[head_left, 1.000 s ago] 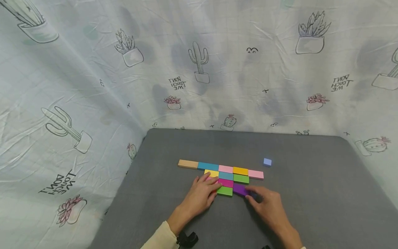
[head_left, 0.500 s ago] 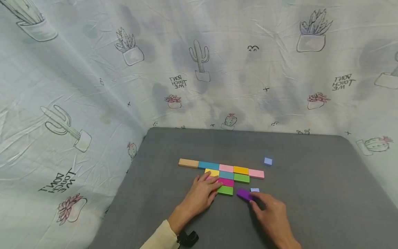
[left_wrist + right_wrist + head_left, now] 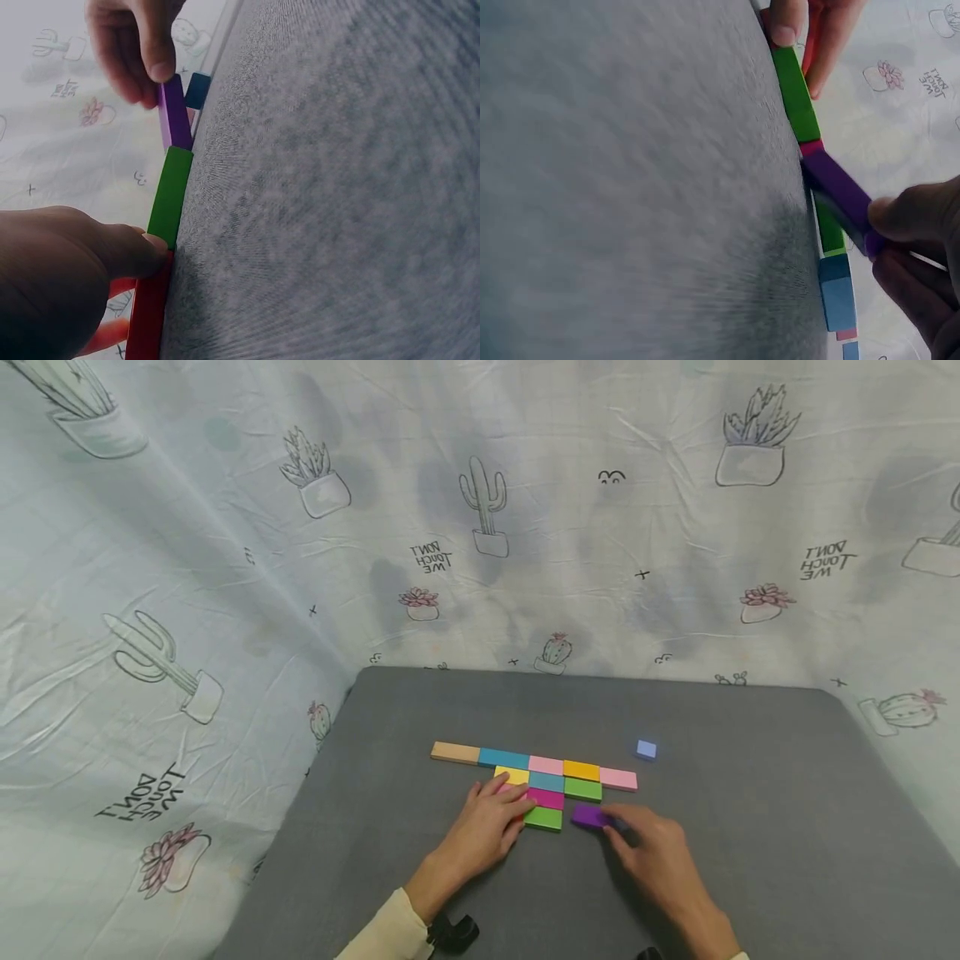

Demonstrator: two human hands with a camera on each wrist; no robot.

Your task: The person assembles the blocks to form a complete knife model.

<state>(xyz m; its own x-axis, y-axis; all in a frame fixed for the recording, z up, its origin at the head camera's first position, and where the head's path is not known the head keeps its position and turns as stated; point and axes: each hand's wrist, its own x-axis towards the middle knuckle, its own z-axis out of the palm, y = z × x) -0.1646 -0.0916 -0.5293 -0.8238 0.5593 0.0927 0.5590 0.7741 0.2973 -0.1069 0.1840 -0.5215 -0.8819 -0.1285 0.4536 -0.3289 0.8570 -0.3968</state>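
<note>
My right hand [image 3: 656,852] pinches one end of a purple block [image 3: 589,816] between thumb and fingers. In the right wrist view the purple block [image 3: 840,187] slants, its free end near a magenta block. A small gap separates it from the green block [image 3: 543,819] in the head view. My left hand [image 3: 480,831] rests over the left side of the block rows, fingers spread on top and covering part of them. Its thumb touches where the green block [image 3: 171,187] meets a red block [image 3: 152,300] in the left wrist view. A magenta block [image 3: 546,799] lies behind the green one.
The back row runs from a tan block [image 3: 456,752] to a pink block [image 3: 618,779]. A second green block [image 3: 583,790] ends the row before it. One small light-blue block [image 3: 646,749] lies apart at back right; another blue block [image 3: 838,304] shows in the right wrist view.
The purple block has moved right, away from the green block, then turned straighter and slightly farther back. A light-blue block beside the right fingers, seen half a second ago, is now hidden. The left hand stays.
</note>
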